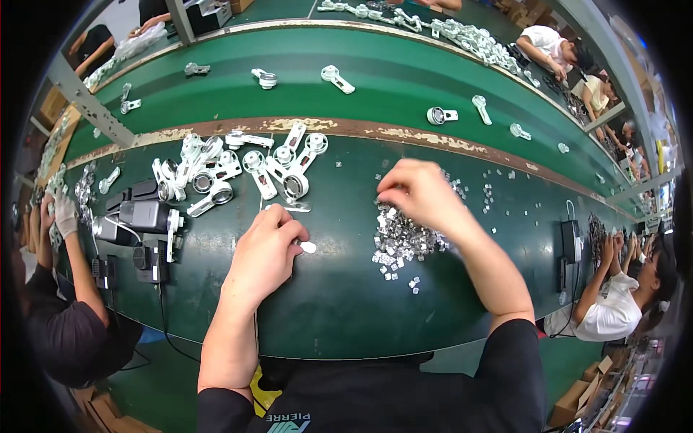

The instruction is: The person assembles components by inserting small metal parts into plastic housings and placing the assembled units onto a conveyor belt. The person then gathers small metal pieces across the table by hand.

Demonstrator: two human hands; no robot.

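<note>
My left hand [266, 249] is closed, thumb and fingers together, on a small white part with a rounded end [309, 247]. Most of that part is hidden by the fingers. Just beyond the fingertips lies a slim pale piece [297, 207], partly covered by the hand. My right hand [419, 189] is pinched over the far side of a heap of small clear and silvery square pieces [404, 234]. Whatever sits between its fingertips is too small or hidden to make out. Several white handheld fan-like units with round heads [294, 185] lie beyond my left hand.
Black box-shaped devices with cables [144, 216] stand at the left, and another black device [571, 242] at the right. Loose square pieces [488, 191] scatter beyond my right arm. A green conveyor belt [390, 79] carries spaced white units. Co-workers [613, 303] sit on both sides.
</note>
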